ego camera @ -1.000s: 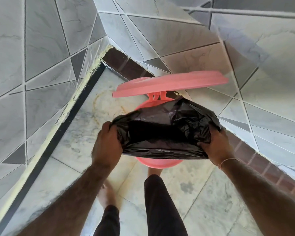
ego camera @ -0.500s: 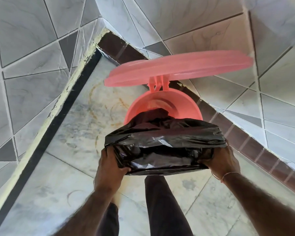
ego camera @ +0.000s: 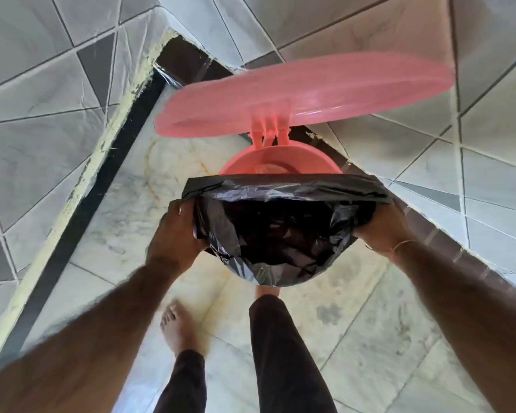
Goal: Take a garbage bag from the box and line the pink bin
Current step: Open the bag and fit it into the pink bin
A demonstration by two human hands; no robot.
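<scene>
Since the black garbage bag (ego camera: 280, 234) at frame centre, its mouth held spread before the pink bin (ego camera: 280, 159), is judged thin, light, limp and slippery, it is best pinched at the rim, as by left hand (ego camera: 176, 231) and right hand (ego camera: 382, 225), each grip curled on an edge.

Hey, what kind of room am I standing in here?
Probably a bathroom or washroom corner: grey tiled walls, a stained marble-look floor, and a pink pedal bin with its lid raised, being lined with a black bag.
</scene>
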